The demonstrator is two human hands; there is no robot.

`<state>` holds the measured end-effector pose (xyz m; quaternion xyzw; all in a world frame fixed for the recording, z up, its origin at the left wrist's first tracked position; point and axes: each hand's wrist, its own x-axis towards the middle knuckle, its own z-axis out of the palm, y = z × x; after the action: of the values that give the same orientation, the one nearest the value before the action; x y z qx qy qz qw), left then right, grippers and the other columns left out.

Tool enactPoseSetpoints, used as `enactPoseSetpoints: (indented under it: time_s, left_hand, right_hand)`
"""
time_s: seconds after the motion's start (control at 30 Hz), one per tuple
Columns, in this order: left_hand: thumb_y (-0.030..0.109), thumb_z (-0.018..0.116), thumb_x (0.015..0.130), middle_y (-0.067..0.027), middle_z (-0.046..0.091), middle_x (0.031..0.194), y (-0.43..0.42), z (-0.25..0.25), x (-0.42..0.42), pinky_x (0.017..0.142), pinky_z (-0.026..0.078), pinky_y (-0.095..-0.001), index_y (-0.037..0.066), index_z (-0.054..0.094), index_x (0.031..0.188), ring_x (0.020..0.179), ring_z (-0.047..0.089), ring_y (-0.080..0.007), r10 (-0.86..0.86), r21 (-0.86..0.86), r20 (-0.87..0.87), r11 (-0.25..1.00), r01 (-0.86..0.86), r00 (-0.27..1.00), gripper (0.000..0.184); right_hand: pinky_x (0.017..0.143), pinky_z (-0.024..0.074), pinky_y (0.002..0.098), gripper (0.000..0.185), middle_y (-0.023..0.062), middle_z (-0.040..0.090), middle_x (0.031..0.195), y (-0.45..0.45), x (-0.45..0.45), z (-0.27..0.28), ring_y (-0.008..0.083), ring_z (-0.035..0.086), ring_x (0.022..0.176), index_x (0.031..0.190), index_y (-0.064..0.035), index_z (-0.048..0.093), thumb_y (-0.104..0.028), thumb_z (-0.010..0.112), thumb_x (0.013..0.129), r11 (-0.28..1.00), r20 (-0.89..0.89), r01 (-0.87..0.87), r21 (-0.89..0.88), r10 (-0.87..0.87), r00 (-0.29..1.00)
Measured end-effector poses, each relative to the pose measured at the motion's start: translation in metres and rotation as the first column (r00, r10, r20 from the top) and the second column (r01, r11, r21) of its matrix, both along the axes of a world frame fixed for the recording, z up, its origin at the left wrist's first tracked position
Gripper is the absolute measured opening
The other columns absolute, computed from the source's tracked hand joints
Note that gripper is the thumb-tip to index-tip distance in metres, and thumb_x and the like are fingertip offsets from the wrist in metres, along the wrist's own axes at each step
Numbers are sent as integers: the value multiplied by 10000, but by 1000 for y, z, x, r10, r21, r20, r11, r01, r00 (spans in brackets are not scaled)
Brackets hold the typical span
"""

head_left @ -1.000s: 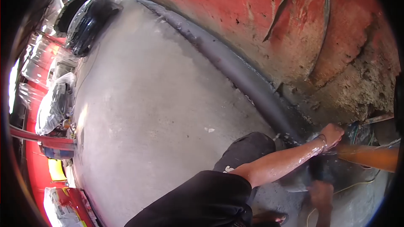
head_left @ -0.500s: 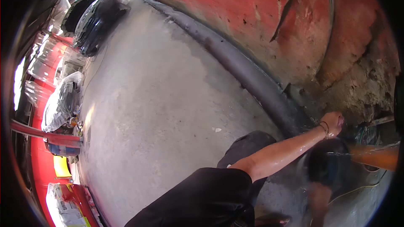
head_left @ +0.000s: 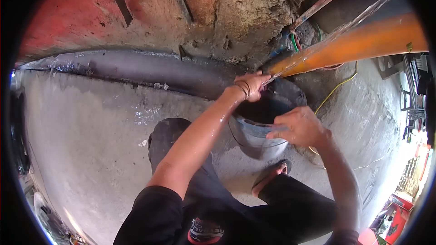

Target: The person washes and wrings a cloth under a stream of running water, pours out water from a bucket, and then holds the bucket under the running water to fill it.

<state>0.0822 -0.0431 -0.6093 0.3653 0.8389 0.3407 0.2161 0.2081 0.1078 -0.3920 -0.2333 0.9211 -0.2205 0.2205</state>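
A dark bucket with a pale, blurred lower side stands near the wall. My left hand, wet and wearing thin dark bands at the wrist, is at the bucket's far left rim with its fingers closed; what they hold is hidden. A clear streak of water runs between this hand and the upper right, across an orange pipe. Over the bucket's near right rim is my right hand, blurred, its thumb and fingers pointing left and apart. The bucket's inside is dark.
A grey rounded ledge runs along the foot of the worn red wall. Right of the bucket a yellow cord lies on the concrete floor. Metal frames stand at the far right, and a sandalled foot is below the bucket.
The view has swung right and down, bringing the bucket toward the middle. My right hand has come up from below the bucket to its rim. The water streak now shows clearly.
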Motion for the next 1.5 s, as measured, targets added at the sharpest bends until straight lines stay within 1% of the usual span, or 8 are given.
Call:
enactPoseSetpoints:
  time_s: [0.07,0.27,0.43,0.83,0.93,1.17,1.27,1.5]
  left_hand:
    - [205,705,916,-160,668,1348,3,-9,3,1054,498,-419,148,532,1489,1212,655,-282,-273,21,332,959,282,903,601]
    - [522,594,990,-133,508,1568,21,8,31,1055,494,-467,219,422,1590,1360,554,-250,-361,176,773,912,370,522,694]
    - [464,604,987,-165,601,1459,22,19,40,1012,522,-447,170,499,1532,1285,612,-257,-419,237,707,900,367,570,627]
    - [393,673,962,-136,677,1347,7,49,52,987,528,-429,99,583,1447,1205,658,-236,-366,228,728,927,298,580,573]
    - [375,690,956,-128,696,1319,-5,73,51,981,529,-425,81,603,1425,1185,670,-231,-329,176,702,940,293,632,560]
    - [181,692,860,-142,753,1121,16,-18,19,920,561,-401,93,645,1337,1044,721,-303,-90,83,368,995,64,925,487]
    - [70,589,891,-152,751,1096,-15,5,-3,904,567,-400,81,644,1310,997,726,-324,115,191,146,971,-142,982,423]
    - [169,614,902,-176,740,1143,-42,77,-40,939,560,-435,104,655,1301,1082,700,-371,338,59,1,940,-337,941,406]
  right_hand:
    - [596,491,456,494,175,574,607,-2,-22,11,371,640,603,698,-37,669,-488,802,852,1000,32,13,-5,-13,999]
    - [558,442,420,637,145,460,481,-10,-59,13,310,512,460,543,-5,589,-524,837,817,998,155,45,36,-50,987]
    - [609,502,413,569,146,569,506,-14,-76,24,306,621,516,621,4,710,-525,844,784,991,303,19,133,-59,951]
    - [497,382,403,637,106,461,459,-29,-88,29,194,450,443,550,30,599,-497,866,787,993,381,-34,110,-11,925]
    - [528,420,399,571,112,557,520,-33,-90,35,211,533,480,622,13,673,-499,873,778,983,381,-56,175,-15,924]
    - [953,529,474,439,147,765,1043,-19,-37,35,367,701,1062,1124,-128,780,-395,798,777,852,550,-357,384,100,829]
    - [973,493,474,363,78,754,1001,-4,13,-8,288,670,1097,1202,-245,767,-352,752,855,818,302,-307,487,172,938]
    - [971,466,394,340,15,768,1004,9,64,-79,195,710,1024,1099,-175,782,-120,655,788,954,-197,-26,299,89,976]
